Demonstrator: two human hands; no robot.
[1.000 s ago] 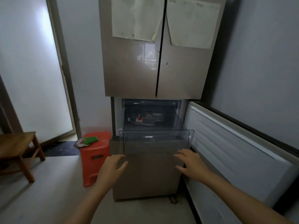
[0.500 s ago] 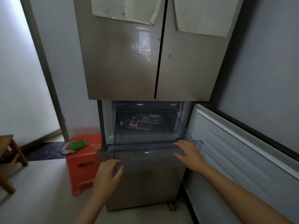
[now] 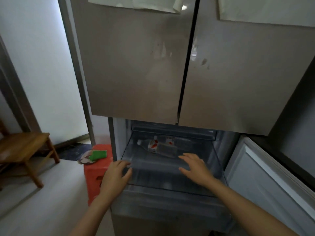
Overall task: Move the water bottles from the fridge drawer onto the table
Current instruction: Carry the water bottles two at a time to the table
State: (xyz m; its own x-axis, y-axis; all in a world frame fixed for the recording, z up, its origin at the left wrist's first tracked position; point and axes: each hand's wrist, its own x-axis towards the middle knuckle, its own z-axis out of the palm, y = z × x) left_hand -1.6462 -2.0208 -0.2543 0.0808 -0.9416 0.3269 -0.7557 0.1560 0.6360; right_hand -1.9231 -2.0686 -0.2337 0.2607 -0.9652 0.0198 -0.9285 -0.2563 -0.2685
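Observation:
Two clear water bottles with red-and-white labels lie on their sides at the back of the pulled-out clear fridge drawer (image 3: 170,189): the nearer bottle (image 3: 162,148) and, behind it, a second bottle (image 3: 177,140). My left hand (image 3: 115,176) hovers with spread fingers over the drawer's front left corner. Inside the drawer, my right hand (image 3: 196,167) reaches with straight fingers, just short of the nearer bottle. Neither hand holds anything.
The fridge's upper double doors (image 3: 170,65) are closed above the drawer. Its lower door (image 3: 265,176) swings open to the right. A red plastic stool (image 3: 97,171) with a green-and-white item (image 3: 97,155) stands left of the fridge. A wooden table (image 3: 22,147) stands at far left.
I have stepped closer and look down into the drawer. My right hand has gone from the drawer's front rim into the drawer toward the bottles. My left hand rose to the front left corner.

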